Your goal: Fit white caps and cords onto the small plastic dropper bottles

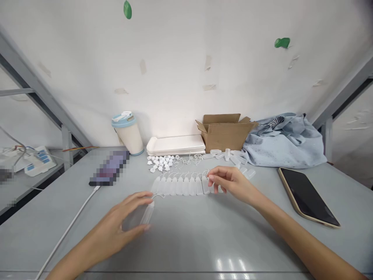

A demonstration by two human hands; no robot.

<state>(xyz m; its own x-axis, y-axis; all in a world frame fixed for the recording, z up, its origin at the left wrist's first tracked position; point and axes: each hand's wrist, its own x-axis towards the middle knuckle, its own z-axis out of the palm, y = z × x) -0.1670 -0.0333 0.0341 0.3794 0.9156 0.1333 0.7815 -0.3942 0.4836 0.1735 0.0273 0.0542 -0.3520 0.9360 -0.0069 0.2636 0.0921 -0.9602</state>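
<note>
Small translucent plastic bottles [180,186] with thin looped strings lie side by side in a row on the grey table. At the row's right end, my right hand [229,180] is closed, its thumb and index fingertips at the top of one bottle [206,185]. The hand partly hides the bottles behind it. My left hand [128,214] holds a single capped translucent bottle [147,213] lengthwise, fingers at its top and thumb at its lower end. This bottle's string [158,195] curls to the right, in front of the row.
White caps [160,162] and loose strings [188,158] lie behind the row, with more clear bottle pieces [233,155] at right. Farther back stand a cup [129,134], white trays [176,145], a cardboard box [225,137] and blue cloth [285,144]. Phones [109,169] [307,196] lie both sides.
</note>
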